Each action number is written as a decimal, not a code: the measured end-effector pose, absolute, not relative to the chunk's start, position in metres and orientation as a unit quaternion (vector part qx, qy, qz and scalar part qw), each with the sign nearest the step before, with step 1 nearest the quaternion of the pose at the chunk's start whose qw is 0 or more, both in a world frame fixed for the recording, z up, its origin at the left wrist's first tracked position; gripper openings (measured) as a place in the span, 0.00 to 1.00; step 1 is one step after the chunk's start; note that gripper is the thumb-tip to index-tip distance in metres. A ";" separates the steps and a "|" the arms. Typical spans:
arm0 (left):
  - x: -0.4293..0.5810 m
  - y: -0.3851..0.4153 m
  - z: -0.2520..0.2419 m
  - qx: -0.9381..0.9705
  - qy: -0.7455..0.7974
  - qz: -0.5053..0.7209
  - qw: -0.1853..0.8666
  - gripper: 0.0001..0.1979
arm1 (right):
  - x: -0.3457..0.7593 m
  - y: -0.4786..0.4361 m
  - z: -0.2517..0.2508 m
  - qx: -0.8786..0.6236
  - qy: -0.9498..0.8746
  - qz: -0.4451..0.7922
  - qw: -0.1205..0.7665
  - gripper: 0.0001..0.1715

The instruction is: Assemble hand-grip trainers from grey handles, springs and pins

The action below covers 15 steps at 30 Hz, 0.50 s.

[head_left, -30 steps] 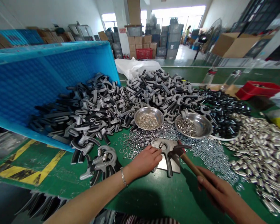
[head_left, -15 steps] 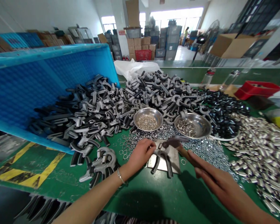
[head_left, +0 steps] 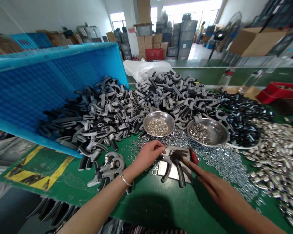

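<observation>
In the head view a grey hand grip exerciser (head_left: 168, 169) with black handle pads lies on a flat metal plate (head_left: 174, 175), its two handles pointing towards me. My left hand (head_left: 151, 153) is closed, fingers pinched at its upper left end; whether a small part is between them is hidden. My right hand (head_left: 211, 180) is wrapped round the wooden handle of a hammer (head_left: 185, 162). The hammer head is low over the exerciser's top right side; contact cannot be made out. A red-handled tool (head_left: 193, 156) lies at the plate's right edge.
Two steel bowls of small metal parts, one bowl (head_left: 158, 114) and another bowl (head_left: 222, 131), stand beyond the plate. A blue crate (head_left: 83, 61) spills grip parts at left. Washers (head_left: 224, 165) and silver cylinders (head_left: 280, 169) spread on the right. Assembled exercisers (head_left: 112, 169) sit left.
The hammer head has come down and slightly towards me over the exerciser. The red-handled tool now shows beside the plate. The whole view has shifted slightly as the camera turned left.
</observation>
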State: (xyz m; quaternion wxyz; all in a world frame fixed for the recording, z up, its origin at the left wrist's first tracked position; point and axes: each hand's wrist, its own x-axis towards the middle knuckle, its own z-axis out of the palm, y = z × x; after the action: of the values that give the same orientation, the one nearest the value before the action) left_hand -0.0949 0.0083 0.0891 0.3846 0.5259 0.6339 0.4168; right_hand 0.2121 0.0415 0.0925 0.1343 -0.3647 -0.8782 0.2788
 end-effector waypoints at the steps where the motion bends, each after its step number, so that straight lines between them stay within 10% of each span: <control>1: -0.090 0.017 0.087 0.561 0.642 0.380 0.359 0.08 | 0.213 0.044 0.091 -0.359 -0.875 0.309 0.100 0.29; 15: -0.064 0.060 0.045 0.673 0.688 0.203 0.179 0.10 | 0.224 0.026 0.062 -0.541 -0.580 0.578 0.191 0.42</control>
State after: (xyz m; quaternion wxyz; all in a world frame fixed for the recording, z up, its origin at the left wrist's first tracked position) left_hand -0.0642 0.0597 0.0454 0.1790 0.6732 0.6882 0.2028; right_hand 0.2238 0.0258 0.0615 0.1909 -0.5407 -0.5805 0.5782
